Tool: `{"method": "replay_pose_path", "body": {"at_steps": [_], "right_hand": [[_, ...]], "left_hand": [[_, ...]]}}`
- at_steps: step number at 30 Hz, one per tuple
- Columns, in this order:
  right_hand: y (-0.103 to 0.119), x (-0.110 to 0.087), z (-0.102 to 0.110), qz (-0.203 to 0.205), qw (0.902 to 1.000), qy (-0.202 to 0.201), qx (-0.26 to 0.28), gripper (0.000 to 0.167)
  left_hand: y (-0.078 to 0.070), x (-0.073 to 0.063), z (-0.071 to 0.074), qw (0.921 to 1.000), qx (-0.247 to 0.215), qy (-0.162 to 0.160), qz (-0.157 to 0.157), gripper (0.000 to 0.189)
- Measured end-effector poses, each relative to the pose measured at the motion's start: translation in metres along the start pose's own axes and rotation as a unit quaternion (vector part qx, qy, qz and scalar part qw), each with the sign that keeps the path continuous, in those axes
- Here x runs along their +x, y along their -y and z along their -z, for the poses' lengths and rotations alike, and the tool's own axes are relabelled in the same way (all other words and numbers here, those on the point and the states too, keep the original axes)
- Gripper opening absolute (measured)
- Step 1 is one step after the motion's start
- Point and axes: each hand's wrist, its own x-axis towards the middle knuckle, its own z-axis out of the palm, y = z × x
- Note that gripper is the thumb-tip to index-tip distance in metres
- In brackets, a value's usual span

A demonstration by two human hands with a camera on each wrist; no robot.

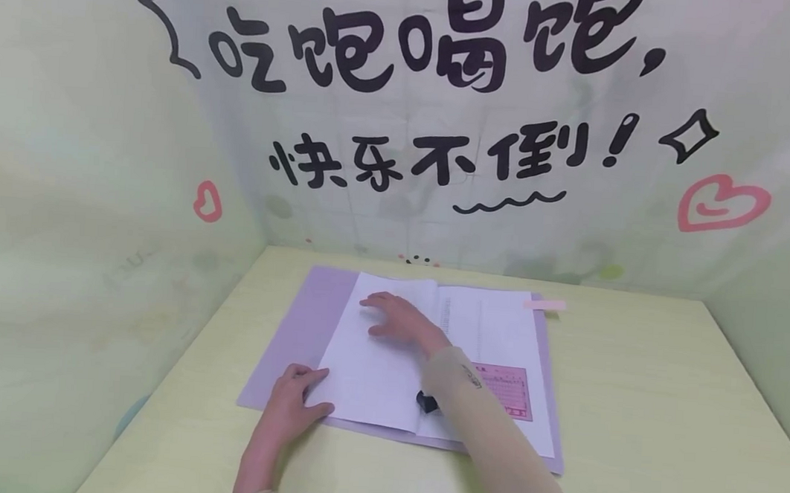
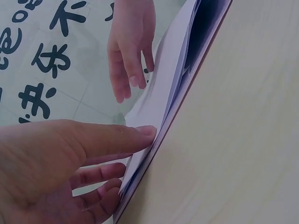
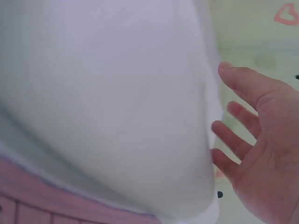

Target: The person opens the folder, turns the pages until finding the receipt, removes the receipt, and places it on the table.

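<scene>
A pale purple folder lies spread on the table with white sheets inside. One white page covers much of its left side. At that page's lower left corner is my left hand, its thumb at the near edge and its fingers at the left edge. Seen from the left wrist, the thumb rests along the edge of the stacked sheets. My right hand is over the upper part of the white page, fingers spread and loosely bent, holding nothing. The right wrist view shows the page bulging up beside the right hand.
A pink printed slip lies on the right-hand sheet, partly behind the right sleeve. A pale pink tab sticks out at the folder's upper right. Printed curtains enclose the pale wooden table at the back and sides.
</scene>
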Motion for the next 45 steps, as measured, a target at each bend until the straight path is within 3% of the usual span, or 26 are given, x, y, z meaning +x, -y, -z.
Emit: {"method": "replay_pose_path", "body": {"at_steps": [8, 18, 26, 32, 45], "right_hand": [[0.005, -0.024, 0.02, -0.014, 0.9948, -0.059, 0.082, 0.056], [-0.001, -0.083, 0.051, -0.062, 0.9777, -0.146, 0.139, 0.064], [-0.017, -0.134, 0.062, -0.076, 0.9651, -0.207, 0.142, 0.062], [-0.026, -0.168, 0.06, -0.112, 0.9594, -0.22, 0.136, 0.059], [-0.043, -0.214, 0.044, -0.137, 0.9563, -0.239, 0.098, 0.053]], "left_hand": [[0.001, -0.001, 0.0, 1.0, 0.006, -0.002, 0.003, 0.057], [0.0, -0.001, 0.002, 1.0, 0.001, 0.002, 0.0, 0.058], [0.0, -0.001, 0.002, 1.0, 0.001, 0.009, 0.002, 0.057], [-0.001, -0.001, 0.002, 1.0, 0.004, 0.009, 0.002, 0.058], [-0.003, 0.0, 0.001, 1.0, 0.005, 0.006, 0.002, 0.059]]}}
